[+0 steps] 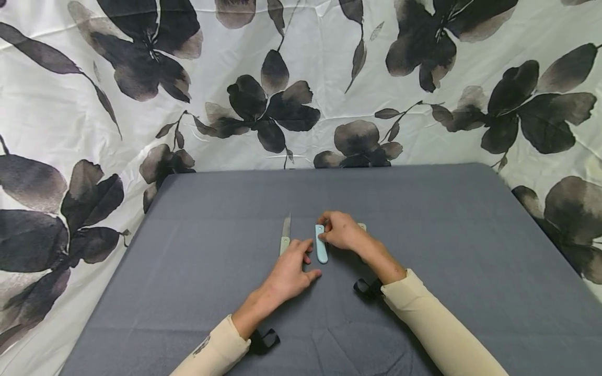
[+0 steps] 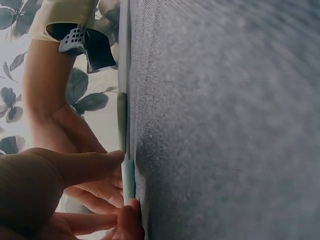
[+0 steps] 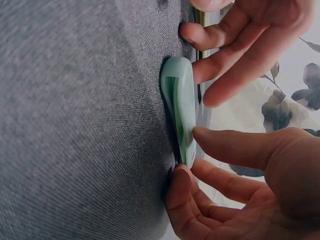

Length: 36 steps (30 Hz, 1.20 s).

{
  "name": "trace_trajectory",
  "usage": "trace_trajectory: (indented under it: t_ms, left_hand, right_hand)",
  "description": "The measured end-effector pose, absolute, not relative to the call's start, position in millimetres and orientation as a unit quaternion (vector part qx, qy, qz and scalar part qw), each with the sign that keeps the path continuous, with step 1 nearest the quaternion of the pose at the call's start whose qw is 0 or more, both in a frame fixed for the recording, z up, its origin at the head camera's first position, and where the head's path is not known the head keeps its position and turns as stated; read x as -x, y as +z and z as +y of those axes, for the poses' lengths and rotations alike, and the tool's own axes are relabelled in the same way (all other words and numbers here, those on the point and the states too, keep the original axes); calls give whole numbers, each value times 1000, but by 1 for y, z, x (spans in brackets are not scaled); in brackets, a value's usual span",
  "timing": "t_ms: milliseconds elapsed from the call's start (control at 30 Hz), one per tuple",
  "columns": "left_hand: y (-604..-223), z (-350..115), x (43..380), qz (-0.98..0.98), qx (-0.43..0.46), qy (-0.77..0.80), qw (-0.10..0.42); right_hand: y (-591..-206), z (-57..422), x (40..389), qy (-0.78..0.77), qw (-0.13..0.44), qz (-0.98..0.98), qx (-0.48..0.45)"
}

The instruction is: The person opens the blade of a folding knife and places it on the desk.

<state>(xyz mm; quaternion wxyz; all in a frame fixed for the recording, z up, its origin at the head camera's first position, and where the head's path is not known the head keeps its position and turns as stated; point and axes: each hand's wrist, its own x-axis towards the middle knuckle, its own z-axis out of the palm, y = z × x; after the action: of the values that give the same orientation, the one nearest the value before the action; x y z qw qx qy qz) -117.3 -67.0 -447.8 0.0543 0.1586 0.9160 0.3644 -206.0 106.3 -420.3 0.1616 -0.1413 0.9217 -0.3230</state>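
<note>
Two cream sleeves are entering at the bottom of the frame. The left hand is lying flat just below centre, fingers loosely spread, tips touching the pale blue handle. The right hand is pinching that handle's upper end. A small knife is lying just left. The grey table is stretching bare toward its right and far edges.

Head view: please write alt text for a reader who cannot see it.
A right hand pinches a pale blue handle on a grey table, while the left hand rests beside it. A small knife lies left of the handle; floral cloth hangs behind.
</note>
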Motion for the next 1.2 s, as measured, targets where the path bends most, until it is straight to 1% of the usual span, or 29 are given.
trace_trajectory:
  t_ms: [167,467,867,1200]
  left_hand:
    - [-447,-64,118,924,-151,349,51]
    - [-443,-59,122,932,-132,332,57]
    - [-444,-58,129,935,-133,325,55]
    - [-443,-61,133,924,-133,354,49]
  right_hand:
    - [-423,108,206,-329,162,920,136]
    - [-425,110,207,-339,145,921,125]
    - [-423,112,208,-361,148,913,117]
    - [-425,117,213,-404,154,892,133]
